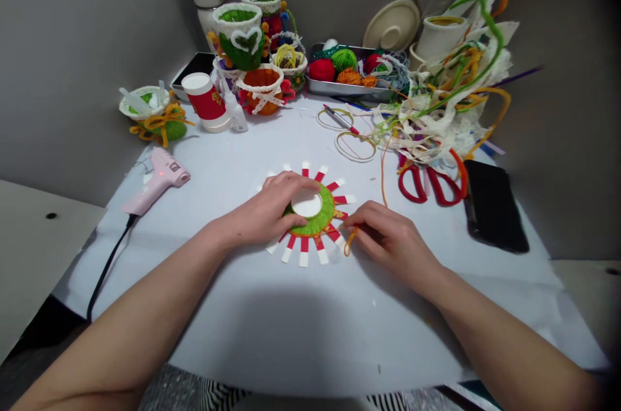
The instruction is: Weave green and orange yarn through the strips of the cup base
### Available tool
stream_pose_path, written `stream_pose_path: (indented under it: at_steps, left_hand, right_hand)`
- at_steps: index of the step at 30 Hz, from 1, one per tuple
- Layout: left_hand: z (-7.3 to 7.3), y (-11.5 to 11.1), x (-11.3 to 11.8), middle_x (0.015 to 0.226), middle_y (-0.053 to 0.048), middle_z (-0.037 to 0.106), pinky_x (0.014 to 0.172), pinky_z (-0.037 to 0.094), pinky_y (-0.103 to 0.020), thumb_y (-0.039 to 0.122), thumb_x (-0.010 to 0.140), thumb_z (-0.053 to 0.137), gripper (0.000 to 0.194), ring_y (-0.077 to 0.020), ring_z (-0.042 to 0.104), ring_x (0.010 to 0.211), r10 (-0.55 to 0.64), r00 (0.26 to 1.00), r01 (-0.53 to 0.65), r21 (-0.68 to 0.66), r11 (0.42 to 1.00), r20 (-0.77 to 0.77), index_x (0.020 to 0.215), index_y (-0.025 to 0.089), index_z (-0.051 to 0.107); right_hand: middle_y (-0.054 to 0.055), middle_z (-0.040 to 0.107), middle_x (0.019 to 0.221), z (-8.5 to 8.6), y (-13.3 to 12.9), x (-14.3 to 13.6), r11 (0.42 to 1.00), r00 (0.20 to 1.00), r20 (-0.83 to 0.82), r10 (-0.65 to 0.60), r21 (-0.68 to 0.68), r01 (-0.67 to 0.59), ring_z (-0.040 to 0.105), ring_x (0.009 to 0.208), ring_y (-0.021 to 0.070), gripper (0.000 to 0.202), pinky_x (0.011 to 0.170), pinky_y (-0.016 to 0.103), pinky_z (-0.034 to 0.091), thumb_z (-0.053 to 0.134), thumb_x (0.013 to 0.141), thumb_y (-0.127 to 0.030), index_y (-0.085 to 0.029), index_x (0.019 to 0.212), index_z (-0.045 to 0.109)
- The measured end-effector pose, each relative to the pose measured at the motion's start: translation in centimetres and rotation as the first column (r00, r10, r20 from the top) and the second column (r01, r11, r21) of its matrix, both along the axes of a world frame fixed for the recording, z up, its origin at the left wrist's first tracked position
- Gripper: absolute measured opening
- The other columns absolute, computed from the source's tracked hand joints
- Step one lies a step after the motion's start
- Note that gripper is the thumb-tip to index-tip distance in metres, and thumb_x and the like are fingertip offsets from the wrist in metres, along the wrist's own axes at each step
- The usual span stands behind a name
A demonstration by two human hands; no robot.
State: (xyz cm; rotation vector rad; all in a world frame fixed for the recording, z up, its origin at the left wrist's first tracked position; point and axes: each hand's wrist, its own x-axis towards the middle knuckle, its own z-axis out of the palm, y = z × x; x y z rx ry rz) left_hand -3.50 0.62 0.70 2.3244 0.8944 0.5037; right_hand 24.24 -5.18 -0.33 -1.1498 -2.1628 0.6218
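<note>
A paper cup cut into strips (pixel 305 248) is held near the middle of a white table (pixel 272 327), its red and white strips fanned flat like rays around a ring of green yarn (pixel 327 202) with a round white centre. The left hand (pixel 274 205) is partly open and curved over the left side of the ring, the thumb laid on its lower part and the fingers across its upper part, so that the cup is gripped between them. The right hand (pixel 388 239) is nearly closed at the right edge of the strips, with orange yarn (pixel 350 243) pinched between thumb and fingertips and a small loop hanging below.

Gold marks are seen on some red strips and on an upright red and white cup (pixel 207 100) at the back left, but they are too small to be read. No brand can be made out on the pink glue gun (pixel 158 183) at the left or the black phone (pixel 497 207) at the right. Red-handled scissors (pixel 441 188) are placed just beside the phone, under a heap of lace and yarn (pixel 446 113). Behind the cut cup, a metal tray (pixel 347 88) is filled with yarn balls, and yarn-covered pots (pixel 262 90) are grouped to its left.
</note>
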Motion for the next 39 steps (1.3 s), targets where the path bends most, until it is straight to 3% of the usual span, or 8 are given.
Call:
stream_pose_path:
  at_steps: [4, 10, 19, 27, 34, 39]
  left_hand:
    - [0.0, 0.2, -0.3, 0.149, -0.009, 0.06, 0.116, 0.04, -0.054, 0.017, 0.097, 0.063, 0.051, -0.0311, 0.052, 0.139, -0.051, 0.999, 0.051, -0.048, 0.998, -0.009, 0.145, 0.029, 0.053]
    - [-0.3, 0.5, -0.4, 0.15, -0.008, 0.061, 0.116, 0.04, -0.053, 0.019, 0.097, 0.064, 0.05, -0.0301, 0.053, 0.139, -0.069, 0.998, 0.069, -0.078, 0.995, 0.001, 0.145, 0.03, 0.053]
    - [0.1, 0.4, -0.4, 0.148, -0.008, 0.061, 0.116, 0.04, -0.052, 0.019, 0.097, 0.063, 0.048, -0.0301, 0.054, 0.138, -0.069, 0.998, 0.067, -0.079, 0.995, -0.013, 0.143, 0.029, 0.053]
    - [0.2, 0.5, -0.4, 0.145, -0.009, 0.064, 0.116, 0.041, -0.053, 0.019, 0.095, 0.063, 0.045, -0.0307, 0.055, 0.137, -0.077, 0.997, 0.076, -0.085, 0.994, -0.007, 0.139, 0.028, 0.056]
    - [0.0, 0.4, -0.3, 0.145, -0.007, 0.064, 0.117, 0.041, -0.053, 0.02, 0.094, 0.065, 0.045, -0.0303, 0.055, 0.138, -0.091, 0.996, 0.091, -0.085, 0.992, 0.012, 0.138, 0.029, 0.057]
    - [0.1, 0.0, -0.1, 0.148, -0.009, 0.062, 0.119, 0.039, -0.056, 0.019, 0.095, 0.06, 0.043, -0.0305, 0.053, 0.14, -0.119, 0.993, 0.12, -0.048, 0.992, 0.017, 0.137, 0.028, 0.054]
  right_hand:
    - [0.005, 0.068, 0.09, 0.9, -0.3, 0.5, 0.994, 0.994, 0.021, 0.103, -0.027, -0.103, 0.064, 0.079, 0.0149, 0.017, 0.069, 0.026, 0.05, 0.055, 0.101, -0.013, -0.018, 0.099, 0.071]
    - [0.007, 0.065, 0.086, 1.9, -1.6, 0.9, 0.949, 0.908, 0.299, 0.293, 0.023, -0.314, 0.057, 0.075, 0.0174, 0.027, 0.064, 0.03, 0.046, 0.046, 0.104, -0.012, -0.016, 0.094, 0.071]
    - [0.008, 0.067, 0.086, 2.0, -3.0, 0.0, 0.894, 0.811, 0.51, 0.286, 0.162, -0.417, 0.054, 0.075, 0.0212, 0.025, 0.063, 0.036, 0.044, 0.05, 0.101, -0.009, -0.018, 0.087, 0.069]
    - [0.008, 0.063, 0.081, 1.5, -2.4, 0.4, 0.943, 0.845, 0.524, 0.106, 0.216, -0.253, 0.05, 0.07, 0.0206, 0.026, 0.057, 0.035, 0.036, 0.048, 0.099, -0.005, -0.017, 0.085, 0.067]
    - [0.007, 0.065, 0.085, -0.7, -0.2, -0.7, 0.981, 0.964, 0.246, -0.105, 0.182, 0.061, 0.058, 0.079, 0.02, 0.019, 0.069, 0.033, 0.046, 0.052, 0.102, -0.014, -0.018, 0.09, 0.066]
    - [0.004, 0.064, 0.082, -1.4, 0.5, -1.2, 0.989, 0.973, 0.184, -0.139, 0.08, 0.126, 0.059, 0.077, 0.0194, 0.016, 0.069, 0.032, 0.045, 0.054, 0.101, -0.017, -0.02, 0.091, 0.066]
